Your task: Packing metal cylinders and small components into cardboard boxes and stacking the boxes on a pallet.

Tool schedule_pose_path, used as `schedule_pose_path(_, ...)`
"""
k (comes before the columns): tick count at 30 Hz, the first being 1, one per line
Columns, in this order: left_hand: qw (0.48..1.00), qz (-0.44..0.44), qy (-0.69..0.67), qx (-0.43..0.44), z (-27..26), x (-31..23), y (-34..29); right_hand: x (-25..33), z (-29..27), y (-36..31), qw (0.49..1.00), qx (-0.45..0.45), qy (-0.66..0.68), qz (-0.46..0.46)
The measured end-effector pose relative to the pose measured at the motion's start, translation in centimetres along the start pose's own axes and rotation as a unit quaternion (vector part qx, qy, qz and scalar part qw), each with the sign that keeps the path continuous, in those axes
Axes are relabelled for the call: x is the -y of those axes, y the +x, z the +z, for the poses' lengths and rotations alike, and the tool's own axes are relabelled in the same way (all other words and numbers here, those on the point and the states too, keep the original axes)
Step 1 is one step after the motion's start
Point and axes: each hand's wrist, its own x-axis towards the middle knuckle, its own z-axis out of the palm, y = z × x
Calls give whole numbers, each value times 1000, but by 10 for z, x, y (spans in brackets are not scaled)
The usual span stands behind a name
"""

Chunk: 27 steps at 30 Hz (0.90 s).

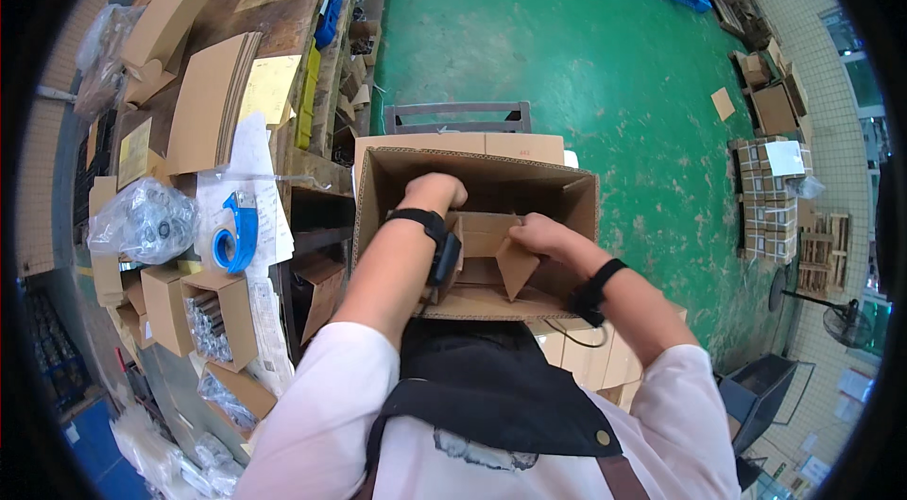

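Note:
A large open cardboard box (482,160) stands in front of me, and both my hands reach down into it. Inside it sits a smaller open carton (487,228) with raised flaps. My right hand (543,233) pinches the top of a brown cardboard flap (517,269) on the right side of that carton. My left hand (437,190) is bent downward near the box's far left wall, beside the carton's left part; its fingertips are hidden. Each wrist wears a black strap, with a dark device on it.
A bench on my left carries a blue tape dispenser (235,233), stacked flat cardboard (213,108), a plastic bag of parts (144,221) and small open boxes (219,316). More closed cartons lie under the large box. Strapped cartons (765,202) and a black fan (844,324) are at right.

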Motion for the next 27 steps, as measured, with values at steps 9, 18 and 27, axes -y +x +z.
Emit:
schedule_pose_path(9,853,149,-96,-491,96,48,56,-16,75,71,961,-201,-190,20)
schedule_pose_path(18,983,59,-40,-167,99,28,-8,-75,92,134,996,-77,-42,-26)
schedule_pose_path(27,961,1,-181,-207,127,19,49,-46,90,122,948,-201,-247,-28)
